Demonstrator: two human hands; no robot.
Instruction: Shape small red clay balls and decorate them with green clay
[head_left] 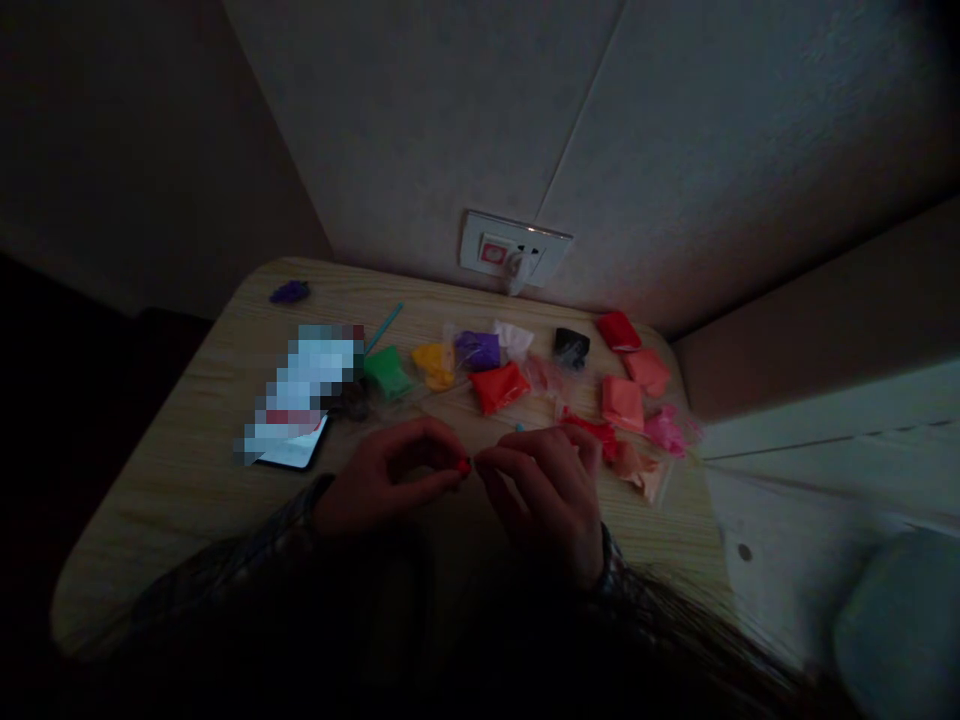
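Observation:
My left hand (390, 475) pinches a small red lump of what looks like modelling clay (464, 466) between thumb and forefinger, above the near part of the table. Just to its right, my right hand (544, 490) has its thumb and fingertips drawn together, a small gap away from the lump. Whatever those right fingertips hold, if anything, is too small and dark to make out. Beyond the hands lie soft packets: a green packet (388, 373), a yellow packet (434, 366), a purple packet (478, 350) and a bright red packet (499, 387).
A lit phone (289, 455), its screen blurred out, lies left on the wooden table (187, 430). Behind it rests a thin teal stick (385, 327). A black packet (572, 347) and several red and pink packets (622, 402) sit right. A wall socket (514, 250) holds a plug.

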